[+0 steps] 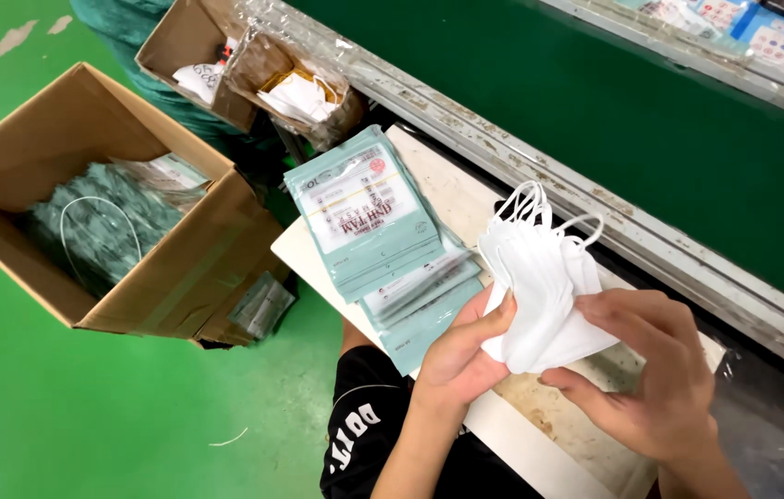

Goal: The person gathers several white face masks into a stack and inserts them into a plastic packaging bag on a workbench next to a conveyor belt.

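Observation:
Both hands hold a stack of white folded face masks [540, 286] with white ear loops fanning out at its top. My left hand [461, 356] grips the stack's lower left edge with the thumb on top. My right hand [655, 370] pinches its right side between thumb and fingers. Just left of the hands, a fanned pile of pale teal flat pouches [373, 226] lies on the small white worktop [304, 254].
A large open cardboard box [184, 277] with bagged masks stands on the green floor at left. A smaller open box [198, 51] holding white masks sits further back. A green conveyor belt [595, 102] with a worn metal rail [540, 166] runs diagonally on the right.

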